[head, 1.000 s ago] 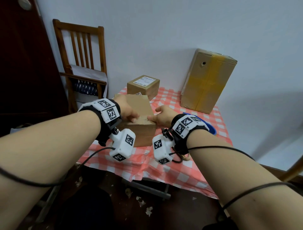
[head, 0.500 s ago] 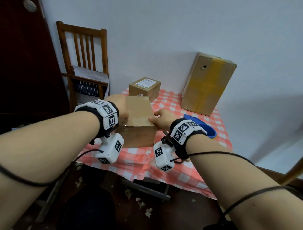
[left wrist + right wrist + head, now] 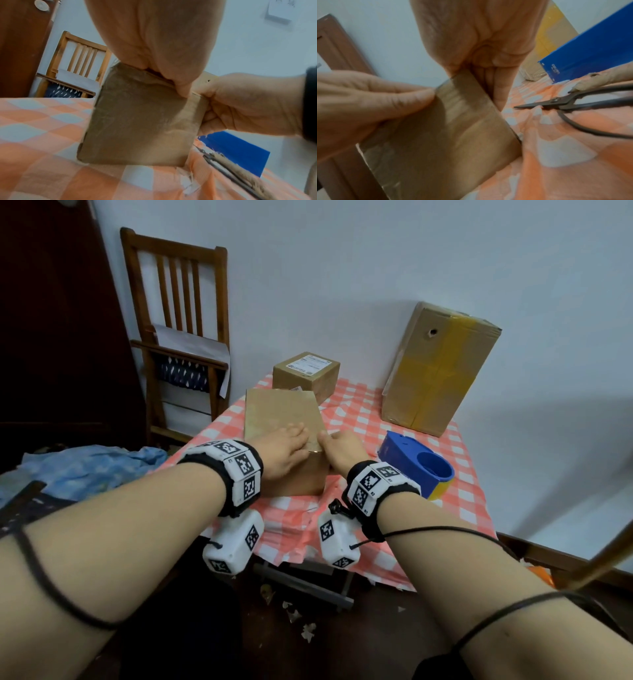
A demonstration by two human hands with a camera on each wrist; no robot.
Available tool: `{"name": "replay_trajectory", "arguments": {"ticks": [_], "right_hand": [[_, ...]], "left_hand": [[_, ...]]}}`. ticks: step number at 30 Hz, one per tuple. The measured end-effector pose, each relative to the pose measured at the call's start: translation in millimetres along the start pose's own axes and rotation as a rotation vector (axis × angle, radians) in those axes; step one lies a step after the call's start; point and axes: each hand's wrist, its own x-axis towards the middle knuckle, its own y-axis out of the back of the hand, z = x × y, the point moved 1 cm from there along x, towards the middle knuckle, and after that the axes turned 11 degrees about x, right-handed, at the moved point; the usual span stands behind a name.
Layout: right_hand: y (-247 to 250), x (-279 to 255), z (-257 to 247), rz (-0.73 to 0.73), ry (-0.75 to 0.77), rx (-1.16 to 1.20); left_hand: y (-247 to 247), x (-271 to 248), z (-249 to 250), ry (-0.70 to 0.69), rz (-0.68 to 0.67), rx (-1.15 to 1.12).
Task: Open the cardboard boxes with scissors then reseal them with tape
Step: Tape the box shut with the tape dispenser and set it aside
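- The brown cardboard box lies flat near the front left of the checked tablecloth, its long side running away from the person; its top looks closed and glossy, probably taped, though I cannot tell whether that seal is old or new.
- The left hand lies on the near end of the top with fingers stretched flat, pressing down, likely to hold the box steady or smooth the tape.
- The right hand cups the box's right near corner, thumb on the top edge and fingers down the side wall, so it grips the box and keeps it from sliding.
- The scissors rest on the cloth just right of the box, blades closed and pointing toward it, within easy reach of the right hand.
- The blue tape dispenser sits further right on the cloth, near the scissors.
- A small labelled box stands just behind the held box, and a tall box with yellow tape leans at the wall, well apart; both probably await their turn.
- A wooden chair stands beyond the table's left side.
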Motion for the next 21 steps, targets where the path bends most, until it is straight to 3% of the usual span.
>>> {"name": "replay_trajectory", "arguments": {"ticks": [3, 6, 13, 17, 21], "right_hand": [[1, 1, -2, 0.021, -0.013, 0.006], [1, 0, -5, 0.006, 0.032, -0.147], [7, -5, -10, -0.009, 0.048, -0.172], [9, -19, -23, 0.028, 0.252, -0.289], [15, -26, -17, -0.116, 0.398, -0.476]], "left_hand": [[7, 1, -3, 0.011, 0.04, -0.089], [9, 3, -3, -0.01, 0.009, -0.144], [8, 2, -5, -0.043, -0.034, -0.084], [9, 2, -8, -0.057, 0.016, -0.005], [8, 0, -11, -0.087, 0.072, 0.009]]}}
